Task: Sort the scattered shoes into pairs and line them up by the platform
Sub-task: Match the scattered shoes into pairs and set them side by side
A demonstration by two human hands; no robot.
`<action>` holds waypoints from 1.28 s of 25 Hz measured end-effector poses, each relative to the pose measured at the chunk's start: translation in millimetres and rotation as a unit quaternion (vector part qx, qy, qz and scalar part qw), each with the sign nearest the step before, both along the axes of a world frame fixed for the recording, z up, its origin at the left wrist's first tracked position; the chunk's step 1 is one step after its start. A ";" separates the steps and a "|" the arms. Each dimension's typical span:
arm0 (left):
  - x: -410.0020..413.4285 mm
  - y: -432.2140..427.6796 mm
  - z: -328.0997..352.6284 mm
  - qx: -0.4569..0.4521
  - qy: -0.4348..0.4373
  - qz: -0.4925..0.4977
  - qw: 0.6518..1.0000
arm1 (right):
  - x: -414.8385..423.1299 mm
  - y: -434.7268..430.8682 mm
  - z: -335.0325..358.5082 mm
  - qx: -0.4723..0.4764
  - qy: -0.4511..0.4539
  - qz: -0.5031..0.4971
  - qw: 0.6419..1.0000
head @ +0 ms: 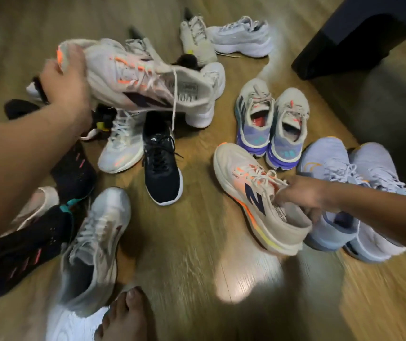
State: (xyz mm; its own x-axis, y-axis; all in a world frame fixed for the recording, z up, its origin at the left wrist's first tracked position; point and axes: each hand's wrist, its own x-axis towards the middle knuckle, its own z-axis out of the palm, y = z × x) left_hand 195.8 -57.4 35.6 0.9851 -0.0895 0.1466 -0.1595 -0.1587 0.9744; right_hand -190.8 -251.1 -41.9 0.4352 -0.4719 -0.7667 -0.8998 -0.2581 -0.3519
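Currently, item one: cream-and-orange shoe (147,80), held over the heap at the floor's (197,242) far left, left hand (66,80) clasped round its toe. Item two: matching cream shoe (253,193), right of centre, right hand (305,195) gripping its heel collar; whether its sole rests on the floor is unclear. Paired beside it: purple-soled pair (288,134), lilac pair (327,163). Dark platform (359,35) at the far right corner. Hands well apart.

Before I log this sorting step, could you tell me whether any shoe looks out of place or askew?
Yes. The black sneaker lies alone mid-floor, no mate beside it. The cream shoe lifted in the left hand dangles a loose lace. Only the purple-heeled pair and the lavender pair sit side by side.
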 end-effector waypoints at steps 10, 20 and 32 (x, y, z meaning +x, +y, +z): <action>-133.7 0.2 -59.4 0.399 0.134 -0.415 0.807 | 16.2 3.4 2.6 -0.181 0.011 0.286 0.941; -206.8 -65.4 -122.4 0.496 0.202 -0.324 0.780 | 12.4 13.4 54.8 0.028 0.275 0.270 0.922; -63.1 23.9 -77.1 0.540 -0.277 -0.404 0.685 | 174.5 64.6 18.1 -0.196 -0.203 0.323 0.903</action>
State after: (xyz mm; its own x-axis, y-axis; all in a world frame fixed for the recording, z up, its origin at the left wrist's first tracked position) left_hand 132.8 -33.5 -41.5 0.3708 -0.9229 -0.1040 -0.9174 -0.3814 0.1137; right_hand -16.3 -186.4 -23.8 0.9249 -0.2189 -0.3109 -0.3335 -0.8598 -0.3867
